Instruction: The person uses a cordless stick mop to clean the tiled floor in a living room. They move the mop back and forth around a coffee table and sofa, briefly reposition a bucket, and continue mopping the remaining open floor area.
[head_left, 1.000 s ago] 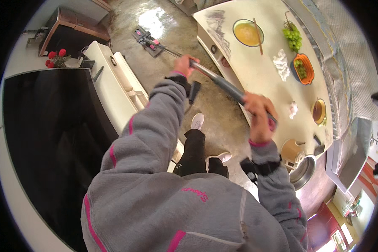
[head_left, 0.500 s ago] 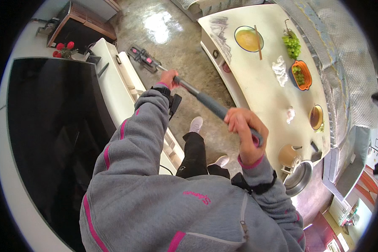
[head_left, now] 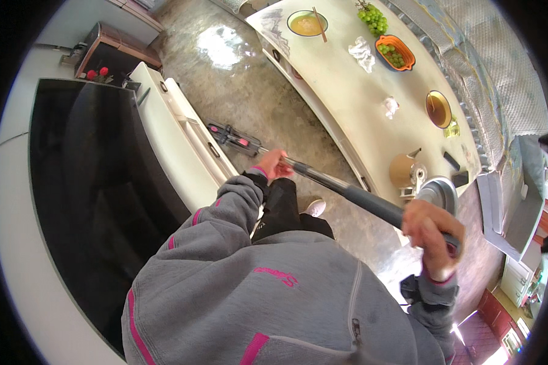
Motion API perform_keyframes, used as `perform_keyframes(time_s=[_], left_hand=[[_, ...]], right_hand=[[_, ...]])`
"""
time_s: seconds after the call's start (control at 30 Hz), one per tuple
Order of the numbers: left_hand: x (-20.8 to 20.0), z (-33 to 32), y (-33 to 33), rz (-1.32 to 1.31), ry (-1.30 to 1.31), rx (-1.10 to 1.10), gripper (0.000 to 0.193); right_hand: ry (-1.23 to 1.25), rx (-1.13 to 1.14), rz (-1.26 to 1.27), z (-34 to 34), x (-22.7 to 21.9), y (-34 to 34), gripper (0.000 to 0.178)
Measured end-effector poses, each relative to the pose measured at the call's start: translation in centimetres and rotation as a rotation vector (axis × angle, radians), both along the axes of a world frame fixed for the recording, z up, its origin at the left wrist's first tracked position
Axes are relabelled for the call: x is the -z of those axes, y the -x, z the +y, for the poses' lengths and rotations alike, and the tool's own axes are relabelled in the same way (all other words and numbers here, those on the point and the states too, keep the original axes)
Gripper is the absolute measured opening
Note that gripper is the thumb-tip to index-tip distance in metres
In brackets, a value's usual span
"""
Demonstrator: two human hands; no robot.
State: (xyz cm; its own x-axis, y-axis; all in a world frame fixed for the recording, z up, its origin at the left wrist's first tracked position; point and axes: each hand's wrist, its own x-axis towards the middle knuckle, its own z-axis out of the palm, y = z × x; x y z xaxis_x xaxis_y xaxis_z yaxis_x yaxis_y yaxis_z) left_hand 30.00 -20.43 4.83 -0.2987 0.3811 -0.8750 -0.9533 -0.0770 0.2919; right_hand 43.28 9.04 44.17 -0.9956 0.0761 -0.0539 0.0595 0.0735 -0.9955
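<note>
- Mop (head_left: pixel 362 199): slants across the view, grey grip up by the right hand, flat dark head (head_left: pixel 236 139) with pink parts on the floor (head_left: pixel 268 91), just beside the low white cabinet (head_left: pixel 161 121).
- Left hand (head_left: pixel 274 164): wrapped around the metal pole, near the head end.
- Right hand (head_left: pixel 435 234): closed around the grip near its top end, slightly blurred.
- Counter (head_left: pixel 371 131) sits right of the pole and carries the containers.
- Soup bowl (head_left: pixel 303 34), far end: yellow liquid (head_left: pixel 304 23) inside, wooden chopsticks (head_left: pixel 320 25) across the rim.
- Orange basket (head_left: pixel 407 53): green grapes (head_left: pixel 393 56) inside. Loose bunch (head_left: pixel 373 20) lies just beyond it.
- Brown-toned bowl (head_left: pixel 435 98), near the back edge: something dark in it, can't tell what.
- Beige kettle (head_left: pixel 402 169): near end, spout up, contents not visible.
- Steel basin (head_left: pixel 452 190): beside the kettle, partly behind the right hand, can't tell what it holds.
- Crumpled white tissue (head_left: pixel 362 55) near the basket; smaller white wad (head_left: pixel 390 107) between basket and kettle.
</note>
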Motion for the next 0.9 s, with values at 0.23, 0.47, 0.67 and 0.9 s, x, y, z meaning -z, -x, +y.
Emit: perform_keyframes(time_s=[0.23,0.47,0.67,0.9], left_hand=[[-6.5,11.4,-10.4,-0.281,-0.208,0.119,0.018],[-7.6,15.4,-9.8,-0.123,-0.139,0.016,0.014],[-2.2,10.0,-2.3,0.237,0.007,-0.294,0.015],[2.4,7.5,8.3,0.323,-0.006,-0.347,0.012]], right_hand=[[-0.129,0.008,0.015,8.9,-7.7,-7.0,0.032],[0.05,0.249,0.226,9.0,-6.1,-12.2,0.025],[0.092,0.345,0.163,3.0,2.6,-9.6,0.022],[0.103,0.07,0.055,1.2,9.8,-0.8,0.012]])
